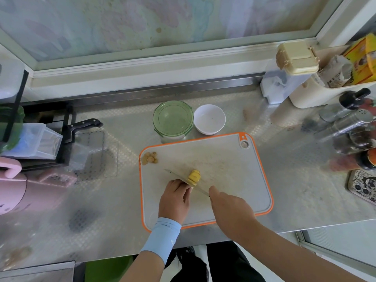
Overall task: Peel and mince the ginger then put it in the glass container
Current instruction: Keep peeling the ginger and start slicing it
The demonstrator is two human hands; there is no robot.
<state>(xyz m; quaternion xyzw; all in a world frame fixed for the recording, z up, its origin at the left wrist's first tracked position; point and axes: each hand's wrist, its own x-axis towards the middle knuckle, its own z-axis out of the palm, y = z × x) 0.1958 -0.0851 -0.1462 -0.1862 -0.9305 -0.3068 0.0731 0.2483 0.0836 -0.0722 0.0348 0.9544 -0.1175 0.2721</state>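
The peeled ginger (194, 177) lies mid cutting board (234, 169), against our knife (176, 175). Our right grip (230, 208) clenches the knife. Our left grip (175, 197) sits by the ginger, but we cannot tell whether it pinches it. We should curl it clear and slice thin for mincing.

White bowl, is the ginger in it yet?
No, the white bowl shows only its bare inside; the yellow ginger lies on the cutting board.

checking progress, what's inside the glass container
The container has its green lid on. Through the tinted lid no ginger shows, but the bottom is unclear. The ginger lies on the board, under the knife.
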